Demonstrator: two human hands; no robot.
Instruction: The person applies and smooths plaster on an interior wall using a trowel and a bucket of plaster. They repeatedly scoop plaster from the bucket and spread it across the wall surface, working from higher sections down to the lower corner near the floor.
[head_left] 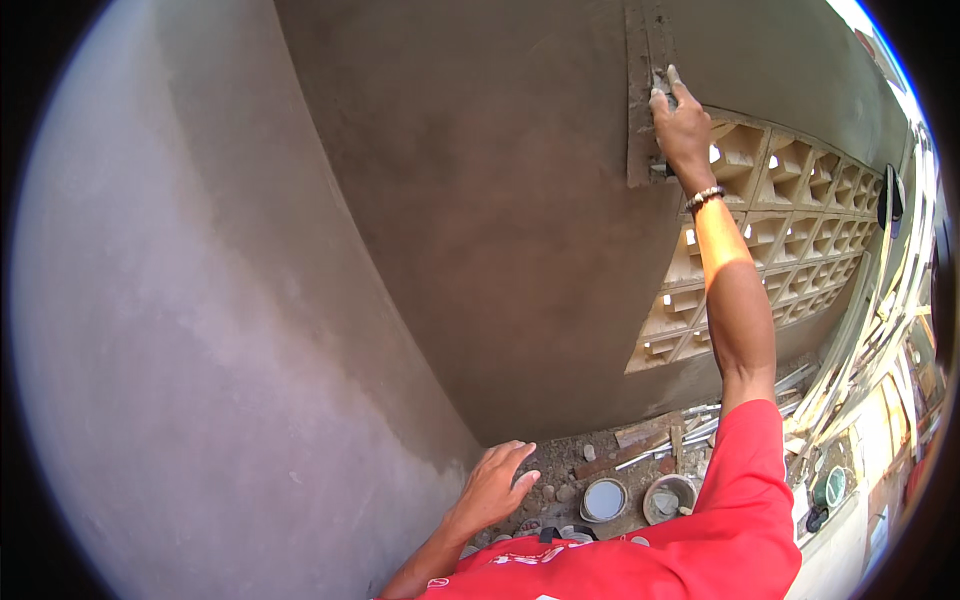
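The right arm (741,310) reaches up, nearly straight, its forearm crossing in front of cream vent blocks (793,211). The right hand (684,130) grips a long flat float (640,110), set lengthwise against the dark grey wall (490,210) beside the blocks' upper corner. The left hand (494,485) hangs low, empty, fingers loosely parted, near the paler side wall (200,330). Below, 2 buckets (683,486) stand on rubble-strewn ground (562,470) near wood scraps (648,432)
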